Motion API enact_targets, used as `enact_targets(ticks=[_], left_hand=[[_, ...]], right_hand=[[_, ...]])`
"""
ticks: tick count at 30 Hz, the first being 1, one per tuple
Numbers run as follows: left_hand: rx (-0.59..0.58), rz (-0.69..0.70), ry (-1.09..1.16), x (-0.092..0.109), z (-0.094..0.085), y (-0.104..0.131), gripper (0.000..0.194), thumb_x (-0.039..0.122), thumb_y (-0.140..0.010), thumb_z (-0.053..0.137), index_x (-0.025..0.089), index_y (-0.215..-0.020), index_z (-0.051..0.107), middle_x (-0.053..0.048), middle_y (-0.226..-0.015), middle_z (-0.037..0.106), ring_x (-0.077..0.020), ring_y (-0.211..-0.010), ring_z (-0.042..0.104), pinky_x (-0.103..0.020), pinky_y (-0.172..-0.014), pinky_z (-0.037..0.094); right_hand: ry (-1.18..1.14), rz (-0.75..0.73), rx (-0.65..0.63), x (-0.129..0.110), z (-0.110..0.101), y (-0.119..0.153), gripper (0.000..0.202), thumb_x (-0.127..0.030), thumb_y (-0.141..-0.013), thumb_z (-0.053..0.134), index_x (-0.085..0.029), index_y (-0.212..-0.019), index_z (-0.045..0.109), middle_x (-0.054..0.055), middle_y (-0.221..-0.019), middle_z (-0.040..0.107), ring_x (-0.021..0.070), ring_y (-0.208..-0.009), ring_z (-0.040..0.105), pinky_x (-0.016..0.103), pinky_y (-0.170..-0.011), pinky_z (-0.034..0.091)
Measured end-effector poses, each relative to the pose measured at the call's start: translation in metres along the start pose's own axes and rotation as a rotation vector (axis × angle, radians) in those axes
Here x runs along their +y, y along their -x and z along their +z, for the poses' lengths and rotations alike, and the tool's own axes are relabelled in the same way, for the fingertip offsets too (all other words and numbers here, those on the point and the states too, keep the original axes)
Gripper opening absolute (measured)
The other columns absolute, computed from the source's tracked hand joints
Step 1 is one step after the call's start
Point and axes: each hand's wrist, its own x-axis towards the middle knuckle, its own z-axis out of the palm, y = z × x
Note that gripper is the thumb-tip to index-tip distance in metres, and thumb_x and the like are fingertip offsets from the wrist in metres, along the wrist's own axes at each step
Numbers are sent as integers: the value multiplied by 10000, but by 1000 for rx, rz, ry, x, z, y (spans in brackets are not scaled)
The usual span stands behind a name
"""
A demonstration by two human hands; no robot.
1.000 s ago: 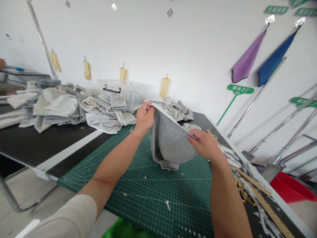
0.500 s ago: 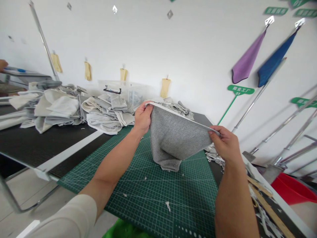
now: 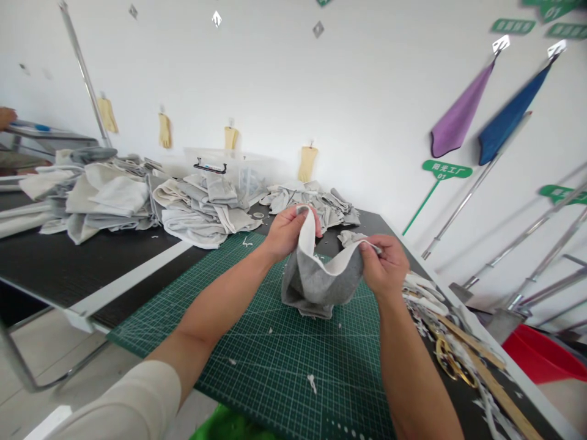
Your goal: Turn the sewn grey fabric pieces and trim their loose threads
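Observation:
A piece of grey fabric [image 3: 316, 284] with a white underside hangs between my two hands, its top edge sagging in a loop. My left hand [image 3: 290, 232] pinches one upper corner. The other upper corner is gripped by my right hand [image 3: 385, 263], thumb on top. Below, the fabric's lower end rests folded on the green cutting mat [image 3: 275, 366]. White scraps [image 3: 312, 383] lie scattered on the mat.
Piles of grey and white fabric [image 3: 197, 208] lie at the back left, beside a clear plastic box [image 3: 243, 165]. Gold-handled scissors [image 3: 452, 360], a wooden ruler [image 3: 499, 391] and offcuts lie at the right edge. A red bucket [image 3: 545, 354] stands beyond.
My hands have come closer together, the right one moving left and the left one slightly right and down. The fabric's top edge, taut before, now sags and shows its white side.

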Motion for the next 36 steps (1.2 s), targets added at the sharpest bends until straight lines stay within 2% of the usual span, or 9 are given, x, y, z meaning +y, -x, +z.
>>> enact_targets(ticks=[5, 8, 11, 16, 21, 25, 29, 33, 36], left_hand=[[-215, -140, -81, 1, 15, 12, 398, 542, -745, 585, 145, -735, 586, -12, -647, 577, -113, -589, 534, -254, -569, 425], [-178, -111, -277, -4, 22, 16, 394, 535, -749, 580, 142, -725, 601, -1, -668, 548, -100, -621, 491, -243, -595, 405], [-163, -26, -415, -9, 25, 16, 375, 504, -791, 539, 142, -715, 602, 5, -667, 517, -100, -645, 461, -241, -609, 393], [-243, -60, -368, -14, 25, 15, 364, 479, -811, 528, 135, -708, 592, 16, -658, 500, -84, -625, 436, -223, -596, 363], [-297, -194, -284, -21, 25, 15, 426, 540, -810, 496, 140, -792, 640, -4, -710, 560, -93, -670, 480, -236, -654, 385], [-326, -308, -259, -23, 24, 16, 456, 578, -784, 505, 150, -850, 647, -17, -725, 578, -102, -668, 485, -234, -618, 387], [-356, -360, -256, -22, 24, 17, 426, 551, -783, 530, 140, -801, 643, -11, -698, 567, -91, -635, 469, -225, -586, 376], [-361, -322, -306, -25, 28, 18, 411, 518, -808, 513, 126, -812, 637, -22, -728, 575, -99, -648, 488, -238, -591, 387], [-270, -108, -468, -22, 29, 18, 330, 450, -830, 508, 140, -844, 621, -39, -789, 597, -127, -717, 530, -268, -640, 427]], right_hand=[[-156, 67, -206, -22, 16, 7, 72, -310, -808, 562, -240, -822, 572, 27, -766, 604, 176, -724, 573, 329, -675, 460], [-209, 40, -212, -28, 19, 4, 95, -335, -785, 580, -240, -777, 572, 28, -776, 566, 182, -753, 560, 347, -707, 464], [-227, 49, -195, -30, 19, 0, 98, -329, -765, 607, -235, -757, 581, 44, -948, 552, 193, -891, 551, 376, -830, 448], [-377, 157, -298, -35, 18, -3, 120, -336, -783, 591, -234, -743, 539, 48, -1189, 551, 227, -1084, 532, 424, -944, 402], [-455, 224, -391, -32, 16, -2, 139, -311, -782, 610, -246, -768, 487, 38, -1060, 655, 224, -1064, 570, 462, -975, 360], [-391, 257, -446, -25, 12, -3, 199, -395, -770, 614, -250, -751, 480, 36, -979, 673, 242, -1045, 581, 490, -1000, 322], [-452, 218, -446, -26, 12, -4, 166, -366, -772, 616, -250, -758, 497, 22, -900, 664, 228, -993, 594, 480, -989, 339], [-463, 178, -379, -28, 12, -5, 145, -340, -765, 621, -250, -747, 508, 7, -817, 622, 207, -921, 597, 459, -987, 352], [-380, 185, -308, -26, 9, -8, 165, -354, -759, 618, -245, -740, 496, 6, -787, 600, 192, -841, 592, 457, -985, 352]])
